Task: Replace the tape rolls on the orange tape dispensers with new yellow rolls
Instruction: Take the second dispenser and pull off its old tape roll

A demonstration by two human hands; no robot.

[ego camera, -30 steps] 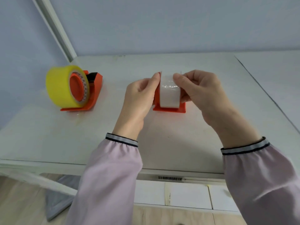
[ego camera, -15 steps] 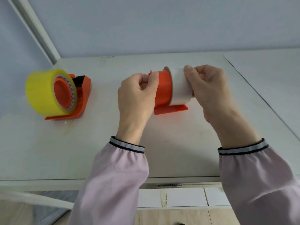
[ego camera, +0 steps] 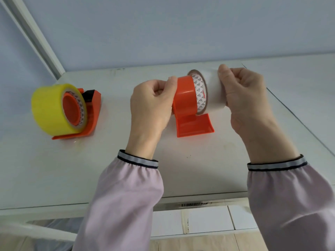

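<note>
The left hand (ego camera: 150,104) grips the orange dispenser (ego camera: 188,105) while the right hand (ego camera: 243,93) pinches the white roll (ego camera: 213,91), which next needs pulling right, off the hub.

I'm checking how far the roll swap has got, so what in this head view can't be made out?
- Cutter end of the held orange dispenser: hidden behind the left hand.
- Far end of the white roll: covered by the right hand.
- Far side of the yellow roll: turned away from the camera.
- Label under the table edge: too small and blurred to read.
</note>
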